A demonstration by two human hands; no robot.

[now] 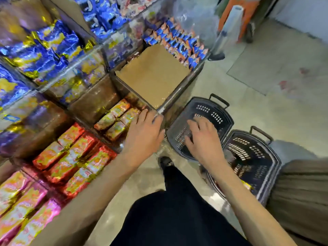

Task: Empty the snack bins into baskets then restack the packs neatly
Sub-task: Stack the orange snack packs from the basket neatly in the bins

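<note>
1. The left hand (143, 128) is open. Its fingers are laid flat over the near right corner of the bin holding the orange-gold packs (115, 119), right at the metal rail (179, 91). It isn't gripping anything.
2. The right hand (202, 137) is open too, with its fingers spread. It's holding nothing and sits over the first black basket (227, 119). Can't tell if it's actually touching the basket, everything's a bit blurry.
3. That basket is on the floor just right of the bins, and no packs show in the part that's visible. A second black basket (248, 151) sits right beside it, nearer and further right.
4. The bin beyond the left hand shows only a brown cardboard sheet (154, 75) on its bottom.
5. Other bins are full:
   - red packs (74, 157) lie near left of the orange-gold ones
   - pink packs (23, 210) are nearer still
   - blue-and-gold packs (49, 47) are far left
   - small blue-and-orange packs (177, 41) stand in rows behind the cardboard
6. The person's dark trousers (177, 219) and one shoe (166, 162) show at the bottom, with some brownish pleated fabric (301, 192) at near right.
</note>
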